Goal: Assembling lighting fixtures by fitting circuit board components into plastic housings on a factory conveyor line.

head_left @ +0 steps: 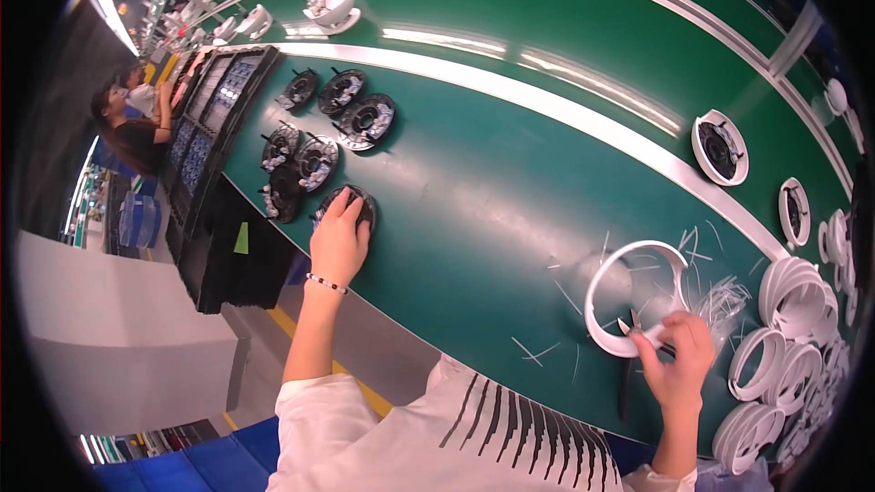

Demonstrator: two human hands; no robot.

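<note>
My left hand (340, 246) is over a black round part (366, 208) near the table's front edge. Its fingers curl over the part's top and hide most of it. On the right, my right hand (679, 360) grips the near rim of a white plastic ring (611, 343), thumb on one side and fingers on the other. The ring is tilted up off the table. A pair of cutters (625, 392) with dark handles lies by the ring, its metal tips showing near my thumb. Several similar black round parts (317, 162) with pale wires sit beyond my left hand.
White rings (756, 364) are stacked at the right end of the green table (474, 210). Clear plastic strips (720, 305) lie scattered around my right hand. Behind a white rail, a green conveyor (565, 18) carries white housings (720, 148). Black crates (214, 109) stand left, with people beyond.
</note>
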